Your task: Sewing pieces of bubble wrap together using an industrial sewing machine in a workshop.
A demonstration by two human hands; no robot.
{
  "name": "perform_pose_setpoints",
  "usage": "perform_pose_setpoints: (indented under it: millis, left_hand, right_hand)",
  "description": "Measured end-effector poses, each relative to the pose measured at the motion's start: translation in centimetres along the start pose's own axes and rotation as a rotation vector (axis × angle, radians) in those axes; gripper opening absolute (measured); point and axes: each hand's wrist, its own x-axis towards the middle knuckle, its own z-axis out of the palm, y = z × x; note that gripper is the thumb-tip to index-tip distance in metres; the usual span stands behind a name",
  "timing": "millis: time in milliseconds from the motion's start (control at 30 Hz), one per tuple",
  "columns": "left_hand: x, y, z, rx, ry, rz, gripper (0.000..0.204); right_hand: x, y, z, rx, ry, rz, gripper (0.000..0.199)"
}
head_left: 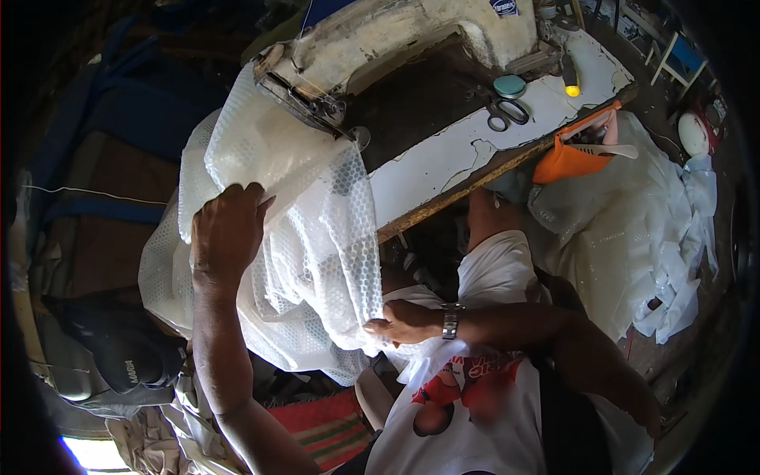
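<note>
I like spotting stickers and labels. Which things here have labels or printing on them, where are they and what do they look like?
Sewing machine label: top of the cream machine, small dark blue patch, white print.
Cap: lower left, black, small pale print.
Shirt print: bottom middle, white shirt, red picture.

A small dark blue label with white marks sits at the top of the cream sewing machine, near the top edge of the picture. A dark cap lies low on the left side, and it has small white letters on its front. The white shirt at the bottom has a printed picture on it in red and black, with red letters above the picture, and part of that print is blurred.
</note>
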Motion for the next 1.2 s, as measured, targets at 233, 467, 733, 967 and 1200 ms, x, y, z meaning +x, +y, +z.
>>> perform_pose_setpoints:
  millis: [233, 467, 733, 967, 1200]
  left_hand:
    - [-0.6, 7.0, 2.7, -0.474, 0.152, 0.509, 0.015]
    - [-2.4, 9.1, 6.4, -0.76, 0.096, 0.369, 0.018]
    - [-2.6, 8.8, 6.8, -0.802, 0.108, 0.326, 0.017]
    - [-2.2, 7.5, 6.5, -0.889, 0.12, 0.339, 0.014]
    - [-1.3, 5.0, 6.4, -0.922, 0.125, 0.296, 0.014]
  right_hand:
    - [-2.8, -2.7, -3.7, -0.678, -0.065, -0.038, 0.056]
    - [-1.2, -13.2, -20.3, -0.922, 0.657, -0.266, 0.022]
    - [8.9, -12.6, -28.3, -1.309, 0.516, -0.31, 0.028]
    - [9.7, -12.8, -28.5, -1.395, 0.487, -0.338, 0.018]
    - [11.4, -12.5, -28.8, -1.302, 0.589, -0.283, 0.022]
